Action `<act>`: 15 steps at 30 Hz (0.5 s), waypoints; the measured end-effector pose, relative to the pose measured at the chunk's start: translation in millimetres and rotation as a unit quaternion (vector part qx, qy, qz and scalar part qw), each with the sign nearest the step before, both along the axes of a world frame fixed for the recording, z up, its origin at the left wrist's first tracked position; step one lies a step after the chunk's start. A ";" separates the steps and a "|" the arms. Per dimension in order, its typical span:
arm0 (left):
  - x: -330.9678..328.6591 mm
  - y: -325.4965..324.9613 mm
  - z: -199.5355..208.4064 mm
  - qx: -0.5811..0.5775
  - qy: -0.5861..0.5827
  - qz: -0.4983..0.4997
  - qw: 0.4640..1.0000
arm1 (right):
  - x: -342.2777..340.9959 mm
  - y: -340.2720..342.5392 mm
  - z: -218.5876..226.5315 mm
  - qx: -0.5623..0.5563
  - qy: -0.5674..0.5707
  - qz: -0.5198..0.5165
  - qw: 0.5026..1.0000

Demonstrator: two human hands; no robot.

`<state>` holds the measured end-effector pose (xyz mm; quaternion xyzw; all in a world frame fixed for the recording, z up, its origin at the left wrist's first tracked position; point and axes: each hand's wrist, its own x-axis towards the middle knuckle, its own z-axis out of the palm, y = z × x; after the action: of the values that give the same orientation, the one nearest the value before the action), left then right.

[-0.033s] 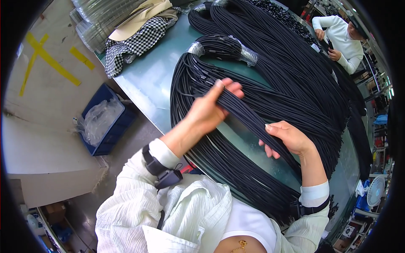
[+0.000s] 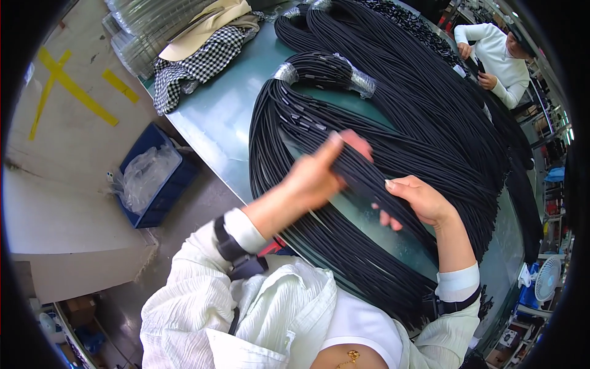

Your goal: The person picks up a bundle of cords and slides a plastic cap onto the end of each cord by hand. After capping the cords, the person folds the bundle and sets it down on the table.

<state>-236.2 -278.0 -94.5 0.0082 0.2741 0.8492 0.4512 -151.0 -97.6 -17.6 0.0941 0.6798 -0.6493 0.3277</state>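
Observation:
A strand of thin black cables (image 2: 362,173) runs slantwise between my hands above the table. My left hand (image 2: 312,174), smeared by motion, wraps it with the thumb on top and the fingers behind. Lower along the same strand, my right hand (image 2: 424,200) grips it, thumb on top and fingertips showing underneath. Beneath lies a large looped bundle of black cables (image 2: 261,138), its top bound with clear plastic wrap (image 2: 286,72). Small dark grey sleeves show on several cables near the bend.
More black cable bundles (image 2: 418,74) cover the far right of the green table (image 2: 212,132). A checkered cloth (image 2: 200,64) and beige cap (image 2: 206,31) lie far left. A blue bin (image 2: 175,178) with clear plastic stands on the floor. A co-worker (image 2: 501,64) works far right; a fan (image 2: 547,278) is near right.
My left hand has slid right and slightly down along the cable strand, closer to my right hand. My right hand stays almost where it was.

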 end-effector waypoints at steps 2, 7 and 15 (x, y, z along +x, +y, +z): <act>21.6 10.3 -4.4 0.080 0.009 -0.080 0.994 | -2.6 -7.7 -5.1 -0.054 -0.018 -0.046 0.997; 15.0 13.2 8.3 0.014 -0.009 -0.056 0.998 | -1.5 1.4 -17.8 -0.033 0.002 -0.021 0.999; -39.9 -14.7 5.0 0.021 -0.025 0.113 0.993 | -1.5 3.0 -6.9 0.050 -0.020 0.040 0.998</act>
<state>-276.1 -292.7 -89.5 -0.0344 0.2441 0.9003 0.3587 -152.5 -94.6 -24.5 0.0962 0.7076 -0.5994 0.3617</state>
